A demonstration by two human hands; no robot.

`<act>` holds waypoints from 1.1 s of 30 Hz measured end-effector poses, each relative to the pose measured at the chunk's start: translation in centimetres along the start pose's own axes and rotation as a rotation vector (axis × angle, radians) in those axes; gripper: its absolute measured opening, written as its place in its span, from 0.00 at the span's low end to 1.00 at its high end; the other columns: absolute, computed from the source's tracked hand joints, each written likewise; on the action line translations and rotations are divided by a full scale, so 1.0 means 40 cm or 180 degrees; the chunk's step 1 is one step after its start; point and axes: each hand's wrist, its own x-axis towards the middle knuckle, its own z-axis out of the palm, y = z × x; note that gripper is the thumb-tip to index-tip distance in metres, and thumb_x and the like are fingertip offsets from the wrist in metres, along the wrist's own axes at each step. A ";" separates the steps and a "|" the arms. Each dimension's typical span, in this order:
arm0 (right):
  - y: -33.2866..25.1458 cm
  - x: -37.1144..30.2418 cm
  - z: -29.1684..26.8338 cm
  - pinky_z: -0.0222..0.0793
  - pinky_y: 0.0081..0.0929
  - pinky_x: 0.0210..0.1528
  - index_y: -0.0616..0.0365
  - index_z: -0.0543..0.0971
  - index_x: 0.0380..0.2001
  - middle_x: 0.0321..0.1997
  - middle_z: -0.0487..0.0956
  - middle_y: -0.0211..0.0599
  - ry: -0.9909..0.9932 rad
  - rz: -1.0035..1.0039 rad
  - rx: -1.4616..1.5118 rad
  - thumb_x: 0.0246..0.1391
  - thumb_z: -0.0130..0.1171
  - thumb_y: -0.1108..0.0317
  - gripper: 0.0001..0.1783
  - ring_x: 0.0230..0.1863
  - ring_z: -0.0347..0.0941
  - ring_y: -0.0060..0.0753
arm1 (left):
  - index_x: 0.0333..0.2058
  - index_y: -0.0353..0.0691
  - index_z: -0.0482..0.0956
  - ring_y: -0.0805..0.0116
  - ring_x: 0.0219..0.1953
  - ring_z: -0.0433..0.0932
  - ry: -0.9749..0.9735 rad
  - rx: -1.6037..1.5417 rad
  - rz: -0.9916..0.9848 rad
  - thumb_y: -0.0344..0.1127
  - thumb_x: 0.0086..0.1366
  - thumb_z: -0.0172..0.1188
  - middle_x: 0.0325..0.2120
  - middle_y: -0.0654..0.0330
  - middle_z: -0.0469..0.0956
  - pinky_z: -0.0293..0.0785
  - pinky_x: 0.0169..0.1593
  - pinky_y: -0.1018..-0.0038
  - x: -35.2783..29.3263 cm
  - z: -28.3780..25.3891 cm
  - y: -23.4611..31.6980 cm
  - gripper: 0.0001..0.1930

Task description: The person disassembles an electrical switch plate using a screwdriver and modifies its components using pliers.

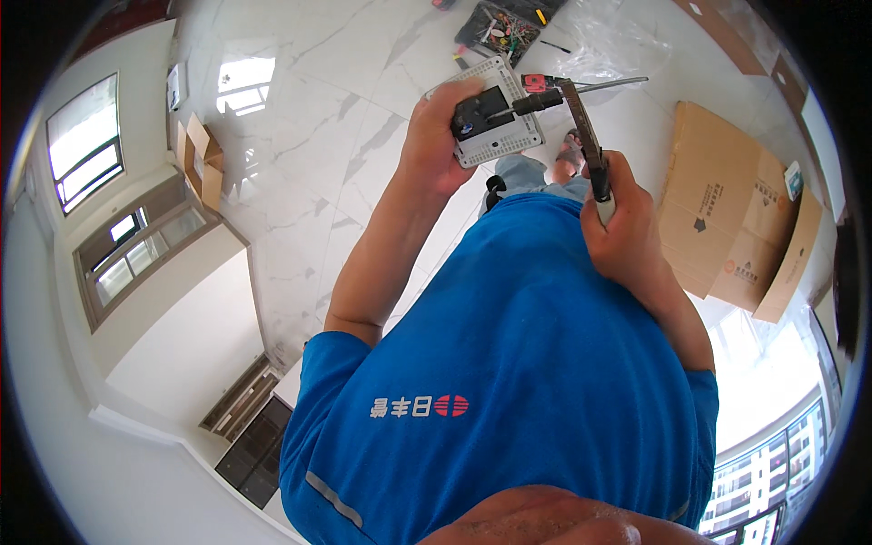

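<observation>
My left hand grips the left side of a square white panel with small holes along its rim. A black box sits on the panel's upward face, partly under my thumb. My right hand is closed round the handle of what looks like a hammer, its shaft pointing away from me. The hammer's dark head lies over the panel's right edge, close to the black box. Whether the head touches the panel, I cannot tell.
On the tiled floor beyond lies an open black tool case with mixed small parts. A red tool lies behind the panel. Clear plastic wrap spreads at the far right. Flattened cardboard lies right; an open carton stands left.
</observation>
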 end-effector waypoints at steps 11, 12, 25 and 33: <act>0.015 0.034 0.016 0.71 0.46 0.39 0.58 0.69 0.46 0.31 0.78 0.53 0.0063 0.0027 0.0095 0.56 0.53 0.73 0.14 0.35 0.77 0.64 | 0.49 0.33 0.68 0.64 0.43 0.81 0.0452 0.0549 0.1557 0.39 0.69 0.60 0.41 0.53 0.79 0.82 0.43 0.63 0.018 -0.011 -0.018 0.18; 0.013 0.038 0.016 0.70 0.45 0.39 0.58 0.70 0.46 0.31 0.78 0.53 0.0000 0.0122 0.0135 0.57 0.53 0.73 0.13 0.34 0.76 0.64 | 0.49 0.33 0.68 0.64 0.43 0.81 0.0455 0.0543 0.1572 0.39 0.69 0.60 0.41 0.53 0.79 0.82 0.43 0.63 0.019 -0.011 -0.017 0.18; -0.018 0.041 0.022 0.71 0.44 0.42 0.58 0.71 0.45 0.33 0.78 0.53 -0.0128 0.0089 0.0462 0.56 0.53 0.73 0.12 0.35 0.78 0.60 | 0.68 0.49 0.55 0.37 0.64 0.65 -0.1343 0.0348 0.1230 0.43 0.68 0.56 0.63 0.44 0.64 0.77 0.54 0.39 -0.010 -0.008 0.038 0.33; -0.041 0.040 0.022 0.70 0.50 0.44 0.60 0.69 0.47 0.35 0.78 0.58 -0.0371 0.0181 0.0426 0.54 0.51 0.75 0.15 0.38 0.76 0.67 | 0.65 0.38 0.58 0.38 0.52 0.77 -0.0999 -0.0142 0.1062 0.38 0.69 0.51 0.54 0.37 0.73 0.83 0.36 0.55 -0.027 0.006 0.049 0.28</act>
